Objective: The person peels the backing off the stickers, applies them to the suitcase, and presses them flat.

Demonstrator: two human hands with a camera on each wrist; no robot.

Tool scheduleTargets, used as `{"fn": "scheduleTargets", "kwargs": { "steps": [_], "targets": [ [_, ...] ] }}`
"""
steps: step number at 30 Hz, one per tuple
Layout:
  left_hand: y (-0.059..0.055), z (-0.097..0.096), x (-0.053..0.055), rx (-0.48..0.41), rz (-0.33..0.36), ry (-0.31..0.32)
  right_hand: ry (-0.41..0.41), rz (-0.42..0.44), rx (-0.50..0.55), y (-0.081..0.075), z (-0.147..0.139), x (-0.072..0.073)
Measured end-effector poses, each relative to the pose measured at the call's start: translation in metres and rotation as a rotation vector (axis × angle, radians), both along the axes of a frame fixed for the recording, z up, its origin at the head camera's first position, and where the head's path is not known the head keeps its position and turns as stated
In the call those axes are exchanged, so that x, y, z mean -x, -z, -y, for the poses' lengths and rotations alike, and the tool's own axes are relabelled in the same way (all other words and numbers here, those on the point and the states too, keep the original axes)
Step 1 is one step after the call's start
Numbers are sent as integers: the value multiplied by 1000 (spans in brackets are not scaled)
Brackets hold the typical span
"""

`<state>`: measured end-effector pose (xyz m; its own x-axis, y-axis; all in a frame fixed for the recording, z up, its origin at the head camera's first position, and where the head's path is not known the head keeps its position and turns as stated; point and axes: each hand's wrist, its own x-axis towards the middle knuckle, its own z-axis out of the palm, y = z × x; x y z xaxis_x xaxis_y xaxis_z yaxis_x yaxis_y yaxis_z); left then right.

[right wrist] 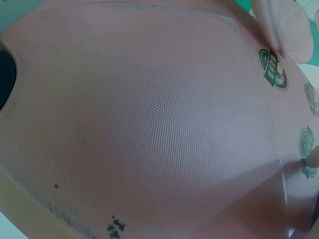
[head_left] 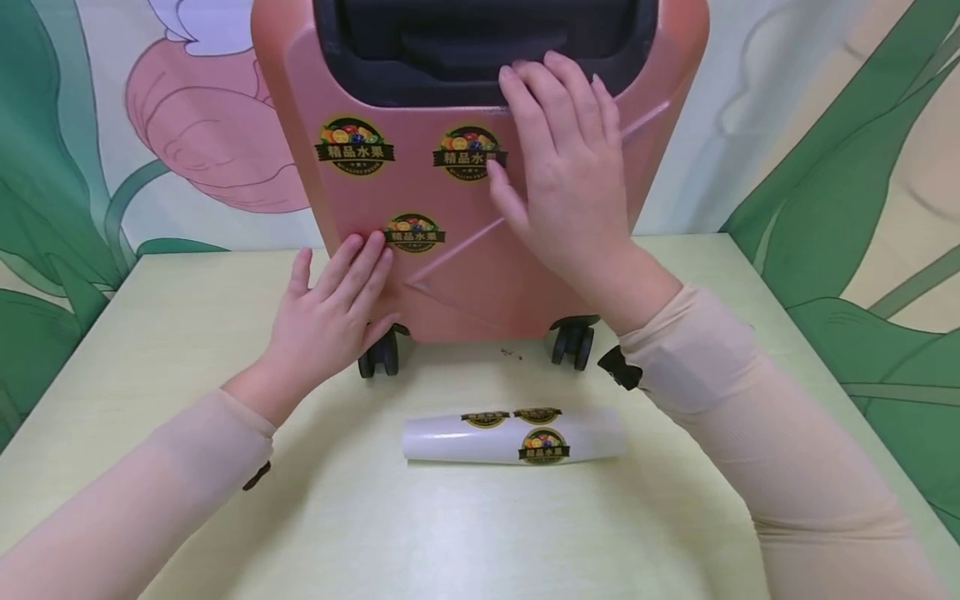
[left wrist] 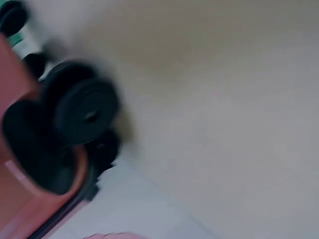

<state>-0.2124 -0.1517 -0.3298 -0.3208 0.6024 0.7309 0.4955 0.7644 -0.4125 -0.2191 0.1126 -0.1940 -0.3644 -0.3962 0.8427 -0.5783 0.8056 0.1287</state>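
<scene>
A pink suitcase (head_left: pixel 457 308) stands upright on its wheels, three round fruit-label stickers on its face. My left hand (head_left: pixel 330 304) lies with extended fingers against the lower left of the shell, fingertips right at the left edge of the lowest sticker (head_left: pixel 416 234). Higher up, my right hand (head_left: pixel 573 175) rests on the suitcase, its fingers reaching over the edge of the black panel (head_left: pixel 480 87). Its thumb meets the right edge of the upper middle sticker (head_left: pixel 467 152); the right wrist view also shows the thumb (right wrist: pixel 313 158) there. The third sticker (head_left: pixel 355 146) sits at upper left.
A rolled white sticker sheet (head_left: pixel 465 440) bearing more fruit labels lies on the pale table (head_left: pixel 450 533) in front of the suitcase. Black caster wheels (head_left: pixel 573 343) support the suitcase; one wheel (left wrist: pixel 87 112) looms large in the left wrist view. Behind stands a plant-patterned backdrop (head_left: pixel 217 125).
</scene>
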Motion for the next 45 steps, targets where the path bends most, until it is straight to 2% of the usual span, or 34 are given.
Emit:
{"fn": "scheduleTargets", "kwargs": {
  "steps": [4,11,18,23,28,32,35,40,45],
  "targets": [
    [-7,-3,-1,-4,41,-43,3,0,-1,1,-1,-1],
    [14,2,-12,37,93,13,-7,7,-20,1,-1,-1],
    [24,1,-21,47,157,86,-30,8,-69,-1,-7,-5],
    [29,-3,-30,40,151,146,-122,-9,-79,2,-9,-14],
    [33,-10,-40,36,166,163,-258,41,-83,17,-15,-26],
    [34,-14,-52,-5,268,157,-327,162,-106,38,-20,-38],
    [34,-17,-61,-69,382,174,-343,310,-128,56,-26,-49],
    [35,-24,-74,-159,531,199,-301,579,-164,85,-40,-65],
    [37,-29,-85,-222,635,197,-249,813,-168,108,-56,-75]
  ]
}}
